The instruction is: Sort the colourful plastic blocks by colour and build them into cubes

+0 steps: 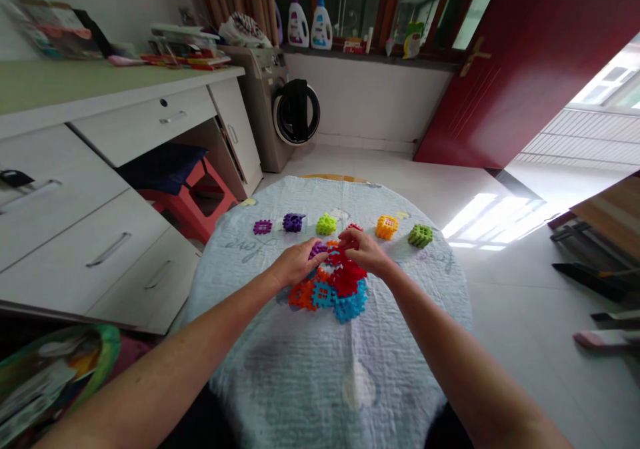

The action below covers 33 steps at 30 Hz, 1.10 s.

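Observation:
My left hand [301,262] is closed around purple interlocking window blocks [318,251] at the far side of a loose pile. My right hand [366,251] has its fingers curled together just above the pile, close to a red block stack [355,227]; its fingertips partly hide whatever may be between them. The pile holds red window blocks [350,279], orange window blocks [302,295] and blue window blocks [351,305]. Behind it, a row runs from a flat purple block [263,227] through dark purple [293,222], lime [327,223], red and yellow stacks [387,227] to a green stack [421,235].
A pale cloth covers the round table [310,375]. Beyond the table are a washing machine [265,102] with its door ajar, a red stool [195,195] and white drawers [115,249]. An open red door [515,69] stands to the right. A basket [107,349] is at lower left.

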Each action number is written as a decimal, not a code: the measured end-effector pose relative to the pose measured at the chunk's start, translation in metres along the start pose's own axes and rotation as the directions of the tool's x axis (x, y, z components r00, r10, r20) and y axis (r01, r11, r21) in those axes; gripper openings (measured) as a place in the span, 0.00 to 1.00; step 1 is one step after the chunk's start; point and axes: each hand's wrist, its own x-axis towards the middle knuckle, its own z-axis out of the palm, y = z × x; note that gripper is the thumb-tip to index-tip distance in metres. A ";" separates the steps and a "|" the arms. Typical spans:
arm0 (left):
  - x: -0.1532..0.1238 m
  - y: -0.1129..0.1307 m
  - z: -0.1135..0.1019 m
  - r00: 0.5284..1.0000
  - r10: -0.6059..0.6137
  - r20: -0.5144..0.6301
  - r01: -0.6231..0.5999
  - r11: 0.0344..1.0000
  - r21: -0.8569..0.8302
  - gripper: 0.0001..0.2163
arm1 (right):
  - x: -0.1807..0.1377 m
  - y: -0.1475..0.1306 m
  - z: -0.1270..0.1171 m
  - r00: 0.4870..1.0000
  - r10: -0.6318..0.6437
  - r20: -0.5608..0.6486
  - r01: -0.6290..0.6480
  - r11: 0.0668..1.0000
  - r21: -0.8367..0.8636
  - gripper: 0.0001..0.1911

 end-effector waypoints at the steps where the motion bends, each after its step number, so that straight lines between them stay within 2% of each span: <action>1: -0.001 0.000 0.001 1.000 0.006 0.020 -0.006 1.000 -0.011 0.20 | 0.001 -0.004 -0.002 0.998 0.012 0.062 -0.015 0.999 0.045 0.18; 3: 0.000 -0.006 0.002 1.000 0.009 0.030 -0.008 0.999 -0.034 0.19 | 0.008 -0.009 -0.007 0.990 0.031 0.139 -0.034 0.999 0.020 0.12; 4: 0.001 -0.011 0.002 1.000 0.001 0.026 0.001 0.999 -0.041 0.19 | 0.014 -0.010 -0.008 0.991 0.053 0.125 -0.048 0.998 -0.044 0.09; 6: 0.006 -0.022 0.000 1.000 -0.022 -0.018 0.022 1.000 -0.010 0.21 | 0.033 -0.009 -0.007 0.995 0.102 -0.011 -0.102 0.972 -0.211 0.11; 8: 0.017 -0.036 -0.004 0.993 -0.029 -0.111 0.040 0.995 0.094 0.30 | 0.057 -0.004 -0.001 0.978 0.115 -0.176 -0.170 0.924 -0.342 0.12; 9: 0.025 -0.043 -0.007 0.986 -0.027 -0.167 0.054 0.986 0.157 0.36 | 0.070 -0.001 0.004 0.970 0.107 -0.218 -0.187 0.903 -0.387 0.16; 10: 0.034 -0.050 -0.010 0.977 -0.030 -0.212 0.075 0.976 0.205 0.40 | 0.081 0.003 0.010 0.969 0.102 -0.225 -0.192 0.884 -0.426 0.24; 12: 0.054 -0.063 -0.017 0.968 -0.054 -0.245 0.117 0.962 0.248 0.43 | 0.100 0.010 0.024 0.973 0.114 -0.200 -0.200 0.847 -0.493 0.41; 14: 0.072 -0.075 -0.022 0.971 -0.097 -0.217 0.157 0.947 0.279 0.38 | 0.110 0.016 0.039 0.980 0.142 -0.136 -0.194 0.809 -0.554 0.48; 17: 0.089 -0.086 -0.022 0.982 -0.162 -0.093 0.184 0.925 0.333 0.32 | 0.111 0.019 0.055 0.986 0.164 -0.024 -0.142 0.756 -0.640 0.42; 19: 0.091 -0.088 -0.018 0.981 -0.186 -0.049 0.191 0.919 0.345 0.29 | 0.105 0.019 0.059 0.987 0.158 0.001 -0.114 0.718 -0.687 0.37; 22: 0.086 -0.085 -0.011 0.974 -0.222 -0.051 0.226 0.906 0.358 0.23 | 0.094 0.020 0.055 0.989 0.148 0.026 -0.082 0.675 -0.733 0.34; 26: 0.077 -0.077 -0.005 0.959 -0.275 -0.068 0.279 0.878 0.389 0.25 | 0.079 0.025 0.043 0.982 0.186 0.041 -0.087 0.629 -0.772 0.31; 29: 0.072 -0.074 -0.006 0.962 -0.268 -0.048 0.264 0.879 0.397 0.27 | 0.075 0.027 0.037 0.980 0.187 0.062 -0.070 0.623 -0.779 0.33; 33: 0.065 -0.069 -0.009 0.968 -0.240 -0.071 0.248 0.885 0.393 0.26 | 0.081 0.024 0.036 0.980 0.178 0.094 -0.042 0.638 -0.769 0.42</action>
